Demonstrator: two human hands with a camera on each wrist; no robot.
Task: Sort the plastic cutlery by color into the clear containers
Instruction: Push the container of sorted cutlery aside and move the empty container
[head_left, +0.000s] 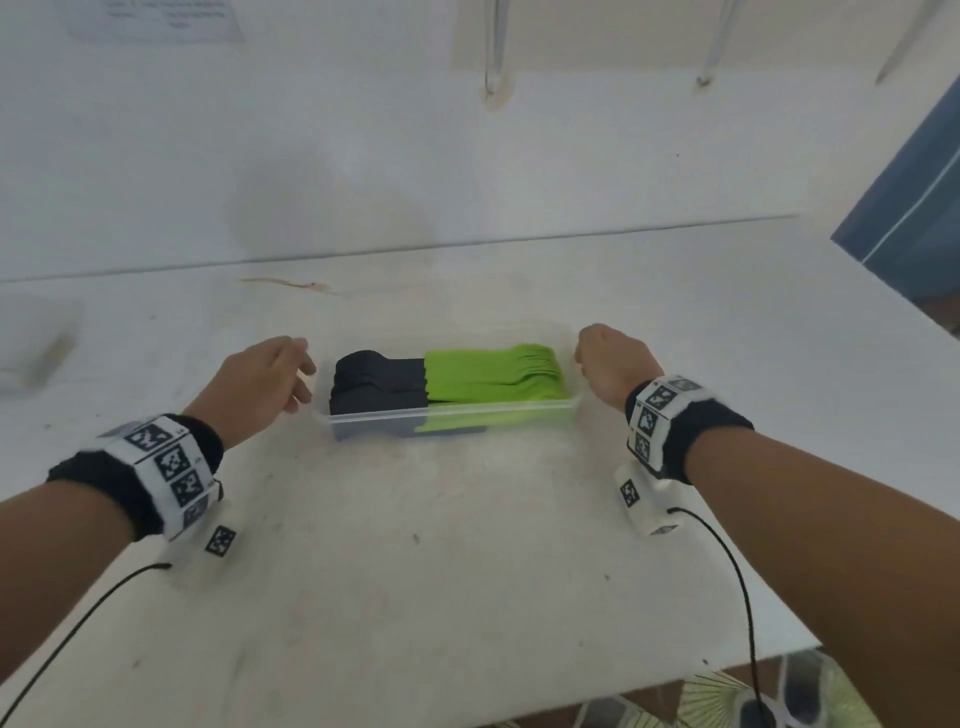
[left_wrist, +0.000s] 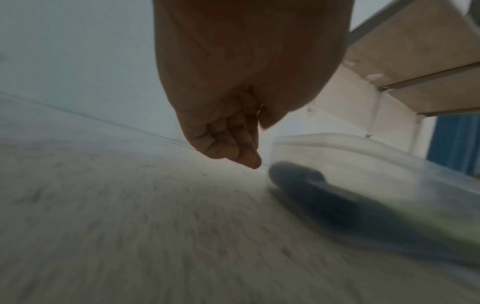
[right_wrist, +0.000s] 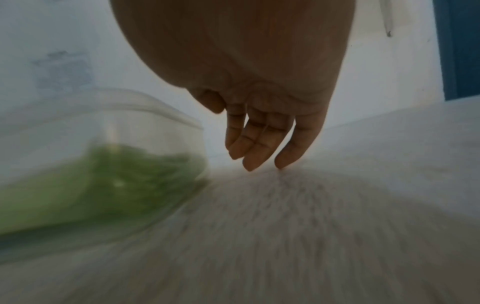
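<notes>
Both hands, left hand (head_left: 260, 379) and right hand (head_left: 613, 364), flank the clear rectangular plastic container (head_left: 452, 413) (black and green cutlery inside), fingers loose and empty, apparently poised to grip its ends.

Head view is evenly lit and pretty bright, soft daylight-ish with no hard shadows, just faint soft ones under the forearms at the lower corners. It's a touch hazy overall, and the wide lens bends the far table edge (head_left: 467, 249) and stretches the frame's corners. Both wrist views are much dimmer and heavily motion-blurred: the tabletop streaks outward toward the bottom edges. In the left wrist view the left hand (left_wrist: 233, 131) is backlit and dark against a pale wall. Same for the right hand (right_wrist: 262, 127), with the clear container (right_wrist: 103, 164) at left smeared into a green blur.
</notes>
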